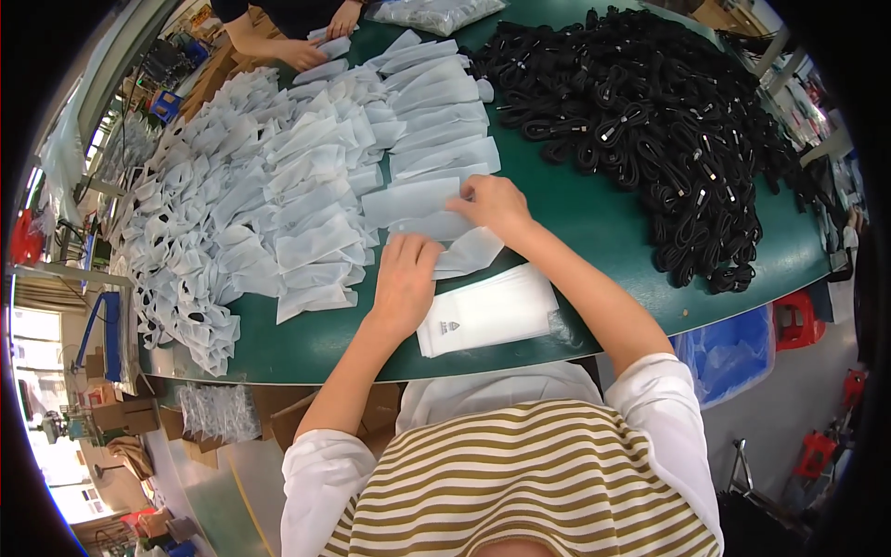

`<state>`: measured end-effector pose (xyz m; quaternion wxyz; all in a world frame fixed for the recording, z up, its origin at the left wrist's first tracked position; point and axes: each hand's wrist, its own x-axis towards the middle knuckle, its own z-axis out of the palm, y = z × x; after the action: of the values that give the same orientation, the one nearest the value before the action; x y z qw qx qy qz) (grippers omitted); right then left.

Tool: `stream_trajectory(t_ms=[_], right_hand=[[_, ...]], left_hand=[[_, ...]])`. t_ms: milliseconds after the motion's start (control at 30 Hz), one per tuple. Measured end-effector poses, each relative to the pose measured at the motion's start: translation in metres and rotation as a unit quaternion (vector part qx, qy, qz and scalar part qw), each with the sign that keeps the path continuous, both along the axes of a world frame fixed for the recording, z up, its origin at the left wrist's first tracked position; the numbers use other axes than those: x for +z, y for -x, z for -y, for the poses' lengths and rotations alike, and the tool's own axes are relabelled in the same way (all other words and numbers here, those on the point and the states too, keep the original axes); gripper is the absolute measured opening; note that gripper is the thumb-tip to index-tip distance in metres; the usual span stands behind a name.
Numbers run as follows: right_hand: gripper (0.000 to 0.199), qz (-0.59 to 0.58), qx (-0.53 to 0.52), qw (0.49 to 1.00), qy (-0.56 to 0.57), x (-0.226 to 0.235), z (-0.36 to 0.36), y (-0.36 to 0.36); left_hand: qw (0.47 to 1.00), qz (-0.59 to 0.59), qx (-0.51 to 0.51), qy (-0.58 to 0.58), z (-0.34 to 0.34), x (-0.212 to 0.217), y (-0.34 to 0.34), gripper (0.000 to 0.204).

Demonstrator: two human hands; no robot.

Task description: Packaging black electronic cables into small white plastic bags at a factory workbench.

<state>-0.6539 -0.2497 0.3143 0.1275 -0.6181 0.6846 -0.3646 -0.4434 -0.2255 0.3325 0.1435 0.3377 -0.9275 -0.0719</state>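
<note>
My left hand [406, 283] has its fingers curled at the near end of a frosted plastic bag [471, 252], which bends up between my two hands. My right hand [498, 209] is farther off and to the right, its thumb and fingers pinched at the edge of a flat frosted bag [408, 200] at the near end of a row. Whether both hands grip the same bag is hard to make out. Just nearer to me lies a stack of flat white bags [492, 313] with a small dark print on it.
Overlapping rows of filled frosted bags [320, 167] cover the table's left side. Coiled black cables [640, 121] are heaped at the right. The green table [594, 232] has a curved near edge. A co-worker's hands [306, 54] handle bags at the far left. A blue-lined bin [729, 357] stands below.
</note>
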Motion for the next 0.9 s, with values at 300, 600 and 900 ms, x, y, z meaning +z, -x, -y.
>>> stream_trajectory(t_ms=[300,600,900], right_hand=[[0.011,0.059,0.004,0.992,0.109,0.002,-0.011,0.055],[0.023,-0.295,-0.199,0.935,0.000,0.050,-0.035,0.179],[0.031,0.157,-0.107,0.977,0.098,0.034,-0.101,0.156]], left_hand=[[0.998,0.056,0.026,0.029,0.021,0.000,0.031,0.086],[0.994,0.093,-0.057,0.032,0.066,-0.003,0.040,0.086],[0.978,-0.185,-0.089,-0.034,-0.044,0.007,0.057,0.043]])
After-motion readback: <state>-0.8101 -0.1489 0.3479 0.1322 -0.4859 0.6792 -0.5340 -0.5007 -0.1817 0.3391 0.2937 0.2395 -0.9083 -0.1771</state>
